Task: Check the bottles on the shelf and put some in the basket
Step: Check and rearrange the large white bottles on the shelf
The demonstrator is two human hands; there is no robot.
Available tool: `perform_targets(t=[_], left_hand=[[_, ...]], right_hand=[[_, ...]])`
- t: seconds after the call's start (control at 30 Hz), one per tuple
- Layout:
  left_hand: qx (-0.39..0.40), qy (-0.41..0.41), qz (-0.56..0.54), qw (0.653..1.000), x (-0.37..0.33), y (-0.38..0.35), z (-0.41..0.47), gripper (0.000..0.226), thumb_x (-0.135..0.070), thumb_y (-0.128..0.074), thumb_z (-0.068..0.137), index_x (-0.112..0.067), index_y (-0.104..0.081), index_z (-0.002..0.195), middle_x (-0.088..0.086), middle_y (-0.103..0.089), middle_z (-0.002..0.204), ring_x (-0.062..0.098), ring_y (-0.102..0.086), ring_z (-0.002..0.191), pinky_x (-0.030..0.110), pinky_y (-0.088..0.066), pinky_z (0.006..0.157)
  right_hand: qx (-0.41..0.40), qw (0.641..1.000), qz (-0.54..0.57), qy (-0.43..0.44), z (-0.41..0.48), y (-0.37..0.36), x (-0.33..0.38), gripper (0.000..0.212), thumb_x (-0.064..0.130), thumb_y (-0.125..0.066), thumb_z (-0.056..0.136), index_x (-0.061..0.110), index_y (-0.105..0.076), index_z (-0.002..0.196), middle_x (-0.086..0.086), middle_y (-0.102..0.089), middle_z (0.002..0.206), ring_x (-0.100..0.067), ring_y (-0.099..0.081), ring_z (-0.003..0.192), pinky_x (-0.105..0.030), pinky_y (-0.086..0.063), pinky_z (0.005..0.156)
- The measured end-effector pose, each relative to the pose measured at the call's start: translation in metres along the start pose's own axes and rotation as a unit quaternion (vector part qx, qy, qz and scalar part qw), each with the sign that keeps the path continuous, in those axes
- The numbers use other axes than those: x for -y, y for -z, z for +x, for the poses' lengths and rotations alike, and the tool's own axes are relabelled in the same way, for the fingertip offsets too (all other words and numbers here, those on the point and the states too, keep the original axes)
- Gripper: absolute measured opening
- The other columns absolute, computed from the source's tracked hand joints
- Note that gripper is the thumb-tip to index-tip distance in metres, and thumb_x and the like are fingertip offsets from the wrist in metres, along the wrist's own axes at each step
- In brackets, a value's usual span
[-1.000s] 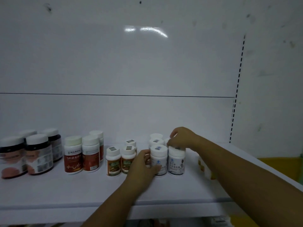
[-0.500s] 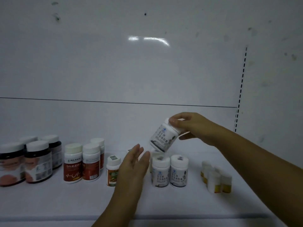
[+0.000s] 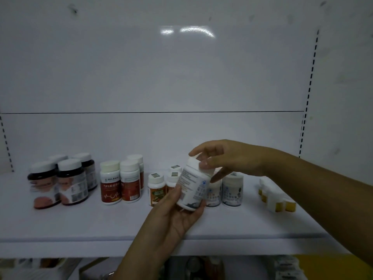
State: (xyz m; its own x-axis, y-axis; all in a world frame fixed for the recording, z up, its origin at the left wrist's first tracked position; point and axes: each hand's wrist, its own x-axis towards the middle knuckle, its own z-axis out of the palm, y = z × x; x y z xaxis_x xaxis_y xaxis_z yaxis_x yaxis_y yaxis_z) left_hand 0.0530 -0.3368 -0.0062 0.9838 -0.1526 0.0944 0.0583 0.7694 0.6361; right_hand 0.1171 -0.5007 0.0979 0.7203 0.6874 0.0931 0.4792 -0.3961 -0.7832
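Observation:
A white bottle with a blue-and-white label (image 3: 192, 186) is held tilted above the white shelf (image 3: 101, 225). My left hand (image 3: 177, 215) cups its base from below, thumb on the label. My right hand (image 3: 220, 158) pinches its white cap from above. Behind it stand matching white bottles (image 3: 232, 188) on the shelf. No basket is in view.
Left to right along the shelf stand dark jars with white lids (image 3: 70, 182), red-labelled white bottles (image 3: 119, 182), small orange-labelled bottles (image 3: 156, 187), and small yellow-based bottles (image 3: 278, 201) at the right. Blurred goods lie on the level below (image 3: 201, 267).
My right hand lifted one white bottle off the group and brought it down toward me. My left hand, open half a second ago, now holds the bottle's base.

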Motion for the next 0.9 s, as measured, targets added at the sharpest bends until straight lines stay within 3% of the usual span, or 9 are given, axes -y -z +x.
perform_targets(t=[0.1,0.2,0.33,0.4,0.5,0.63,0.73,0.8,0.9], left_hand=[[-0.036,-0.062,0.077,0.994,0.005,-0.001,-0.004,0.042,-0.015,-0.061,0.066,-0.008,-0.061,0.108,0.017,-0.07,0.105,0.031,-0.067,0.097,0.038,-0.06,0.07],[-0.025,-0.014,0.054,0.998,0.006,0.002,-0.008,0.046,-0.028,-0.059,0.072,-0.01,-0.058,0.114,0.019,-0.07,0.107,0.037,-0.066,0.099,0.042,-0.059,0.072],[0.026,0.069,-0.007,0.997,0.003,0.003,-0.015,0.046,-0.036,-0.052,0.075,-0.008,-0.06,0.111,0.024,-0.07,0.099,0.038,-0.069,0.075,0.039,-0.06,0.055],[0.013,0.015,0.009,1.0,0.005,0.002,-0.015,0.039,-0.025,-0.056,0.07,-0.008,-0.061,0.105,0.021,-0.072,0.092,0.035,-0.07,0.072,0.038,-0.06,0.055],[-0.017,-0.063,0.064,0.996,0.011,-0.001,-0.014,0.043,-0.012,-0.061,0.065,-0.006,-0.059,0.107,0.016,-0.073,0.095,0.029,-0.072,0.08,0.039,-0.06,0.066],[-0.016,-0.031,0.063,0.997,0.012,0.002,-0.015,0.055,-0.02,-0.062,0.064,-0.007,-0.056,0.117,0.02,-0.068,0.111,0.034,-0.068,0.092,0.037,-0.06,0.062],[0.024,0.039,0.02,0.999,0.009,0.004,-0.018,0.052,-0.033,-0.055,0.068,-0.006,-0.058,0.112,0.026,-0.069,0.105,0.038,-0.07,0.081,0.038,-0.059,0.055],[0.02,0.015,0.04,0.999,0.009,0.006,-0.017,0.046,-0.025,-0.056,0.067,-0.006,-0.058,0.109,0.024,-0.071,0.097,0.037,-0.071,0.079,0.038,-0.059,0.056],[-0.009,-0.071,0.098,0.993,0.013,0.007,-0.014,0.048,-0.011,-0.062,0.063,-0.006,-0.058,0.111,0.017,-0.072,0.1,0.031,-0.07,0.088,0.036,-0.06,0.067]], right_hand=[[-0.034,0.995,-0.089,-0.002,0.002,-0.011,-0.003,0.036,0.042,-0.059,0.085,0.021,-0.06,0.114,0.0,-0.066,0.1,-0.02,-0.068,0.091,-0.03,-0.06,0.072],[-0.017,0.999,-0.038,0.024,-0.001,-0.011,-0.003,0.029,0.023,-0.061,0.088,0.024,-0.06,0.116,-0.002,-0.065,0.112,-0.02,-0.067,0.098,-0.028,-0.059,0.074],[0.013,0.999,0.043,0.026,-0.007,-0.009,-0.001,0.035,0.008,-0.063,0.085,0.026,-0.06,0.115,0.002,-0.06,0.125,-0.011,-0.065,0.101,-0.021,-0.055,0.073],[-0.002,0.999,0.049,0.023,-0.008,-0.015,0.001,0.031,0.03,-0.066,0.082,0.023,-0.061,0.112,0.002,-0.064,0.116,-0.012,-0.066,0.096,-0.021,-0.056,0.071],[-0.048,0.999,0.016,0.011,-0.006,-0.021,0.001,0.058,0.056,-0.057,0.065,0.015,-0.062,0.105,-0.001,-0.067,0.1,-0.012,-0.067,0.085,-0.025,-0.058,0.068],[-0.057,0.997,0.042,0.034,-0.008,-0.019,-0.002,0.023,0.027,-0.064,0.083,0.022,-0.064,0.106,0.005,-0.068,0.102,-0.006,-0.068,0.083,-0.02,-0.056,0.067],[-0.048,0.995,0.082,0.044,-0.013,-0.016,-0.004,0.03,0.01,-0.063,0.084,0.031,-0.064,0.106,0.01,-0.064,0.111,-0.008,-0.067,0.096,-0.023,-0.056,0.077],[-0.048,0.993,0.089,0.056,-0.015,-0.022,-0.006,0.032,0.011,-0.065,0.083,0.032,-0.063,0.107,0.01,-0.063,0.114,-0.01,-0.065,0.1,-0.022,-0.056,0.077],[-0.086,0.993,0.049,0.059,-0.015,-0.031,-0.007,0.022,0.036,-0.062,0.081,0.03,-0.06,0.102,0.008,-0.061,0.109,-0.005,-0.065,0.088,-0.019,-0.056,0.067]])
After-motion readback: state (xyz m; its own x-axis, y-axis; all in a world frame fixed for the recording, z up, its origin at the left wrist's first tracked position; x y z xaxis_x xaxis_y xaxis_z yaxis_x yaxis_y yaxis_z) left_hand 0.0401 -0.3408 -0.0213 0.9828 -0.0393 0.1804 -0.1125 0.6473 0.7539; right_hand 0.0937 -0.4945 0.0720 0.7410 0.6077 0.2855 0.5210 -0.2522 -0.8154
